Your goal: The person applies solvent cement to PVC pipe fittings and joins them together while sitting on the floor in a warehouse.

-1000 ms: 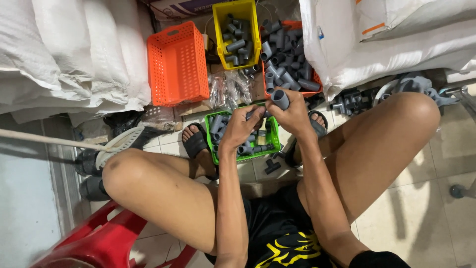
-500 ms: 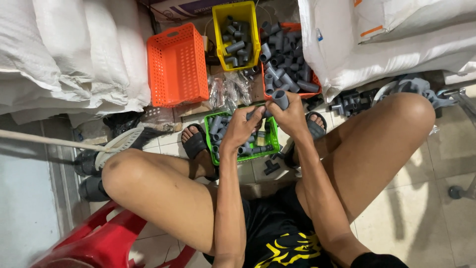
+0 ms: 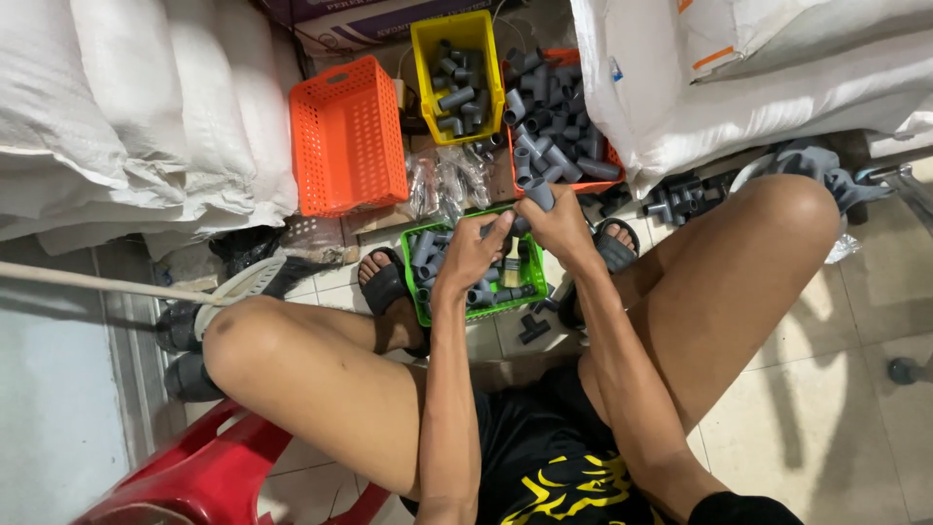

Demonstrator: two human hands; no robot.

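Observation:
My right hand (image 3: 562,228) grips a grey plastic pipe fitting (image 3: 539,193) that sticks up above the fingers. My left hand (image 3: 475,251) meets it from the left, its fingers closed on a small dark part (image 3: 518,226) pressed against the fitting's lower end. Both hands hover over a green basket (image 3: 425,308) on the floor between my feet, which holds several grey pipe fittings. What exactly joins between the hands is partly hidden by the fingers.
An orange basket (image 3: 346,136) stands tipped on its side at the back left. A yellow basket (image 3: 457,73) and a red-orange basket (image 3: 610,156) hold several grey fittings. White sacks (image 3: 146,107) flank both sides. Loose dark fittings (image 3: 673,197) lie right. A red stool (image 3: 209,476) is under me.
Both hands stay together over the green basket; the grey fitting has shifted only slightly in my right hand while the left fingers work at its lower end.

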